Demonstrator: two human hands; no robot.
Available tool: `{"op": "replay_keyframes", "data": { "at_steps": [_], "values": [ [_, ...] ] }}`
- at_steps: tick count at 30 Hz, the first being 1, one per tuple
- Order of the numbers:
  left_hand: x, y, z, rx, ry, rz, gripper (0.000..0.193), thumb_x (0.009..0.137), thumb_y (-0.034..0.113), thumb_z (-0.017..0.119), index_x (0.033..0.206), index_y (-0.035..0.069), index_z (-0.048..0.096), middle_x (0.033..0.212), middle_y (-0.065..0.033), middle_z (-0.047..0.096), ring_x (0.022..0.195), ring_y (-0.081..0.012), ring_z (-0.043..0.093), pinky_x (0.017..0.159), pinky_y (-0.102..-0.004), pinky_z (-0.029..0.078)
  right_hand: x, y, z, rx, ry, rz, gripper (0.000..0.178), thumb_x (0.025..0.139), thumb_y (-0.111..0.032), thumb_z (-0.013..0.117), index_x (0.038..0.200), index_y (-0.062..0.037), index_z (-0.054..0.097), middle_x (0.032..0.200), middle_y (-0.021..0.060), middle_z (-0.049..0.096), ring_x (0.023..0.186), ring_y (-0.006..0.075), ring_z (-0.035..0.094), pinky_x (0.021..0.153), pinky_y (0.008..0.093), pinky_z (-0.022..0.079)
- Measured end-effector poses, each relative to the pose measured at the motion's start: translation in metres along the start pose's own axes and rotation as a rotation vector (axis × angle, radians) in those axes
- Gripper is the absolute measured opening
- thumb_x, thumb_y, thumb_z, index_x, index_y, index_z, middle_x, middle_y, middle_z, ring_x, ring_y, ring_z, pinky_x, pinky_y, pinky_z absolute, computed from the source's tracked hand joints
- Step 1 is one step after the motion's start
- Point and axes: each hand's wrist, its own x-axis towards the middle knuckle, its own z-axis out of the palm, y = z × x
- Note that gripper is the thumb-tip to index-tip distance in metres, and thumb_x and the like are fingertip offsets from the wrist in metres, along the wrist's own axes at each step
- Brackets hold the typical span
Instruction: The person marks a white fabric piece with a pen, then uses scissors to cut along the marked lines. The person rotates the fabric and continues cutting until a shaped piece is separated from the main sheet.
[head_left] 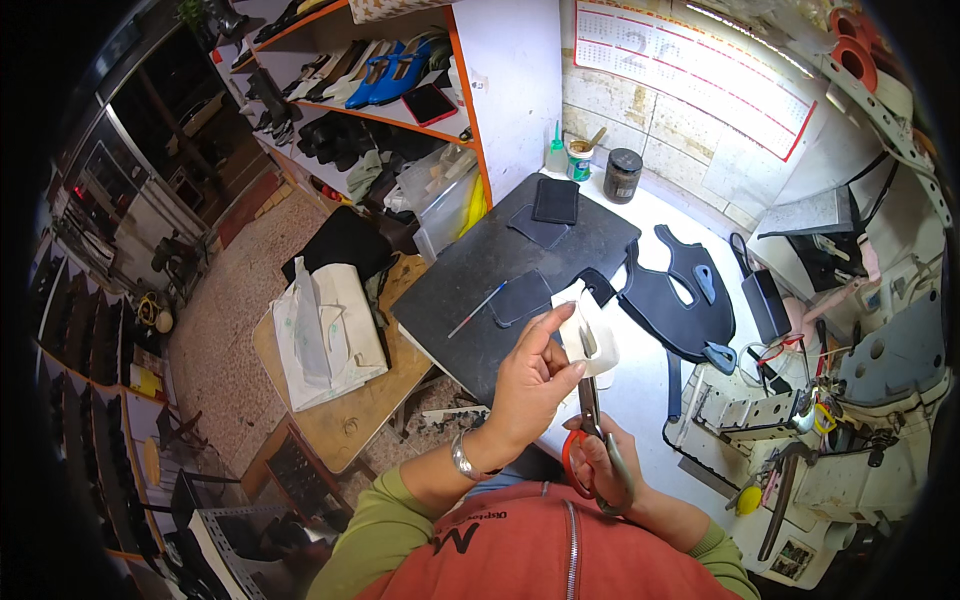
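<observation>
My left hand (pixel 535 390), with a silver bracelet at the wrist, pinches a curled white piece of thin material (pixel 602 345) between thumb and fingers. Just below it, my right hand (pixel 612 462) grips scissors (pixel 590 400) by their handles, one red and one greyish. The blades point up into the curl of the white piece, whose folds partly hide their tips. Beyond my hands, a black cut-out piece (pixel 680 300) with grey-blue tabs lies on the white tabletop (pixel 625 410). Small dark stitched pieces (pixel 523 298) and a pen (pixel 477 309) rest on the dark board (pixel 450 345).
At the back stand a dark jar (pixel 622 176), a small white tub (pixel 579 160) and a green-capped bottle (pixel 556 150). A cream machine (pixel 850 480) and cluttered tools occupy the right. To the left, a white bag (pixel 330 340) lies on a wooden table (pixel 290 365); shoe shelves (pixel 400 120) rise behind.
</observation>
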Motion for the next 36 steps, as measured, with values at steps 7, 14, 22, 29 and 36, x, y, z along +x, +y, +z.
{"op": "replay_keyframes", "data": {
  "at_steps": [7,14,22,29,36],
  "values": [
    [-0.002,0.001,-0.007,-0.022,-0.061,-0.101,0.067,0.080,-0.011,0.059,0.141,0.003,0.034,0.104,-0.0042,0.053,0.093,-0.0075,0.052,0.083,-0.0217,0.043,0.007,-0.006,-0.006,-0.292,0.016,-0.082,0.048,0.092,-0.043,0.055,0.114,0.0001,0.051,0.063,-0.0019,0.049,0.052,0.0058,0.045,0.047,0.0208,0.035],
    [-0.005,0.010,0.000,-0.011,-0.088,-0.124,0.069,0.079,-0.012,0.058,0.142,0.003,0.033,0.112,-0.0052,0.051,0.089,-0.0074,0.054,0.083,-0.0226,0.044,0.017,-0.004,-0.011,-0.277,-0.014,-0.115,0.069,0.087,-0.061,0.050,0.117,0.0001,0.049,0.068,0.0002,0.051,0.056,0.0082,0.048,0.051,0.0225,0.038],
    [-0.005,0.009,0.004,-0.033,-0.061,-0.065,0.068,0.080,-0.011,0.058,0.142,0.005,0.035,0.114,-0.0040,0.047,0.073,-0.0037,0.048,0.067,-0.0201,0.048,0.016,-0.004,-0.010,-0.217,-0.064,-0.110,0.070,0.087,-0.061,0.049,0.118,0.0014,0.046,0.070,0.0003,0.049,0.057,0.0076,0.045,0.050,0.0225,0.037],
    [-0.006,0.014,0.005,-0.038,-0.081,-0.100,0.069,0.079,-0.012,0.058,0.142,0.003,0.033,0.116,-0.0023,0.046,0.081,-0.0052,0.050,0.079,-0.0215,0.044,0.016,0.000,-0.010,-0.167,-0.083,-0.167,0.059,0.092,-0.053,0.047,0.118,0.0007,0.045,0.068,0.0001,0.049,0.056,0.0066,0.045,0.050,0.0212,0.037],
    [-0.006,0.012,0.006,-0.023,-0.083,-0.106,0.070,0.079,-0.011,0.058,0.143,0.003,0.032,0.096,-0.0014,0.051,0.078,-0.0048,0.049,0.075,-0.0199,0.043,0.016,0.001,-0.009,-0.154,-0.080,-0.200,0.054,0.095,-0.049,0.045,0.117,-0.0001,0.046,0.067,0.0002,0.050,0.055,0.0064,0.045,0.050,0.0206,0.037]
  ]
}}
